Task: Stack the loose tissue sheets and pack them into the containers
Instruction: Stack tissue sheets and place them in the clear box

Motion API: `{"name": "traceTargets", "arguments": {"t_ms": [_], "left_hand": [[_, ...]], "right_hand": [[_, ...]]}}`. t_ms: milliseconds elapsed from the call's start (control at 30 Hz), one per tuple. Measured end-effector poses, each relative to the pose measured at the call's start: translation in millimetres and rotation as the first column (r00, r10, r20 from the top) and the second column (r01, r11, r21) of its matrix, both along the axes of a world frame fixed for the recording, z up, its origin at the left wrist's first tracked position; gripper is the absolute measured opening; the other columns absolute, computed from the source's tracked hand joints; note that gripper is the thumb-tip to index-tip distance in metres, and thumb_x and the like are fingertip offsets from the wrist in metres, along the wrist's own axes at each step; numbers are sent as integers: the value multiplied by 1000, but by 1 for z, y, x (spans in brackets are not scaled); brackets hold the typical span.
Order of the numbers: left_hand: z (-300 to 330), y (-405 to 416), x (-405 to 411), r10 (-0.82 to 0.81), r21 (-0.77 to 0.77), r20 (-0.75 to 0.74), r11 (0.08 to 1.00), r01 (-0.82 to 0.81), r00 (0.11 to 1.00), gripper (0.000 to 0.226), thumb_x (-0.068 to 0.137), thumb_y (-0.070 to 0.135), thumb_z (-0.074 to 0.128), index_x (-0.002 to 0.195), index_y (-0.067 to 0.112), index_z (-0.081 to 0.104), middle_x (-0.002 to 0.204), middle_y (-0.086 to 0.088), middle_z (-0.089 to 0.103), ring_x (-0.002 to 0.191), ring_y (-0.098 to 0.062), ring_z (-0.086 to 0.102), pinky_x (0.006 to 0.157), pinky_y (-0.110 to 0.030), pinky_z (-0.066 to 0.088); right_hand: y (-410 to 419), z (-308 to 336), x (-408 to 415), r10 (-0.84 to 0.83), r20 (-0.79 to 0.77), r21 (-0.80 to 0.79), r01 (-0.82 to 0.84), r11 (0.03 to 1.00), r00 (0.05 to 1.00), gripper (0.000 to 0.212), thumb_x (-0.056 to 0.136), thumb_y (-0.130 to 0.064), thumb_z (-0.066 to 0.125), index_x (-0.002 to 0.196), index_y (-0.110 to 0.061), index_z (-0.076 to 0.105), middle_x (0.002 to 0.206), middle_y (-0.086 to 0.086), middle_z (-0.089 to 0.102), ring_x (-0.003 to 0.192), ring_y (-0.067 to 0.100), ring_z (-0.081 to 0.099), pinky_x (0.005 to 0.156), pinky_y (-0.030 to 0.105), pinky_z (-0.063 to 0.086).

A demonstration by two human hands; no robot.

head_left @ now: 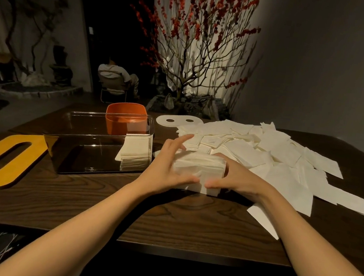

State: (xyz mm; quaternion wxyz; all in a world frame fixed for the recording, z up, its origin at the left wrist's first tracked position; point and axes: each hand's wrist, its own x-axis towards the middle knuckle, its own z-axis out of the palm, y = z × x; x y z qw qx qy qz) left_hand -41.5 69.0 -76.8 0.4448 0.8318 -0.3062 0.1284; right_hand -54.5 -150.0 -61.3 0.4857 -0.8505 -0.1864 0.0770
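A thick stack of white tissue sheets [197,169] sits on the dark wooden table [99,208] between my hands. My left hand [168,163] grips its left side, thumb at the near edge and fingers raised over the top. My right hand [238,179] grips its right side, thumb along the near edge. To the left stands a clear rectangular container [84,139] with a stack of tissues [134,155] in its right end. Behind it stands an orange container [125,117]. Many loose tissue sheets [277,156] lie spread over the right of the table.
A yellow lid with a long slot [2,159] lies flat at the left. A white lid with two holes [176,120] lies at the back near the loose sheets. A potted tree with red blossoms [196,48] stands behind the table. A person sits in a chair [115,79] far back.
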Motion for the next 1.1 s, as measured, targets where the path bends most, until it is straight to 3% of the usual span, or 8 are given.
{"name": "traceTargets", "arguments": {"t_ms": [67, 200, 333, 433, 567, 767, 900, 1100], "left_hand": [[1, 1, -1, 22, 58, 74, 998, -26, 997, 81, 72, 51, 74, 140, 49, 30, 126, 9, 38, 113, 8, 39, 95, -5, 31], [1, 3, -1, 97, 90, 110, 990, -107, 989, 71, 70, 64, 64, 133, 34, 54, 118, 19, 40, 109, 25, 33, 88, -6, 36], [1, 2, -3, 123, 101, 118, 986, -135, 985, 76, 70, 66, 60, 135, 28, 54, 119, 17, 40, 102, 17, 36, 91, -9, 34], [0, 2, -5, 128, 109, 117, 984, -141, 985, 76, 71, 66, 60, 136, 27, 54, 119, 17, 40, 107, 9, 36, 95, -14, 33], [0, 1, -5, 132, 102, 108, 984, -144, 985, 74, 73, 64, 63, 136, 27, 53, 119, 17, 41, 106, 10, 36, 88, -8, 34], [0, 0, -6, 131, 79, 126, 987, -142, 983, 77, 71, 65, 62, 136, 24, 54, 119, 15, 45, 105, 10, 40, 90, -11, 37], [1, 0, -7, 140, 64, 145, 987, -151, 979, 75, 72, 63, 63, 135, 23, 55, 116, 15, 45, 101, 14, 38, 85, -4, 37], [1, 1, -7, 151, 52, 152, 986, -160, 977, 71, 74, 60, 63, 133, 23, 57, 115, 15, 45, 99, 11, 40, 81, -1, 38]], "right_hand": [[0, -1, 0, -3, 5, -11, 3, 1000, 1000, 66, 68, -32, 81, 124, -33, 45, 118, -14, 57, 110, 3, 54, 83, 15, 46], [2, 0, -1, -38, -4, -39, 38, 999, 999, 84, 62, -38, 79, 132, -27, 34, 118, -12, 50, 108, 5, 51, 79, 13, 46], [2, -1, -1, -26, 10, -74, 27, 997, 1000, 88, 62, -40, 78, 135, -30, 29, 121, -15, 45, 110, 2, 48, 80, 11, 46], [4, 0, -2, -39, 18, -8, 39, 999, 999, 78, 72, -42, 78, 136, -36, 33, 131, -13, 40, 116, 5, 44, 85, 11, 44], [17, 5, 0, -273, 18, 167, 267, 949, 962, 49, 94, -51, 41, 136, -25, 48, 135, -11, 39, 120, 7, 34, 101, 28, 31], [28, 3, 5, -419, 109, 212, 390, 896, 902, 21, 96, -20, 49, 107, -21, 67, 120, -7, 58, 111, 7, 48, 87, 22, 36], [26, 5, 3, -427, 151, 208, 394, 896, 892, 31, 98, -7, 38, 99, -21, 66, 115, -6, 57, 112, 8, 47, 96, 23, 36], [25, 5, 2, -358, 128, 193, 331, 924, 925, 30, 100, -8, 37, 105, -18, 65, 112, -7, 56, 107, 6, 47, 79, 9, 38]]}}
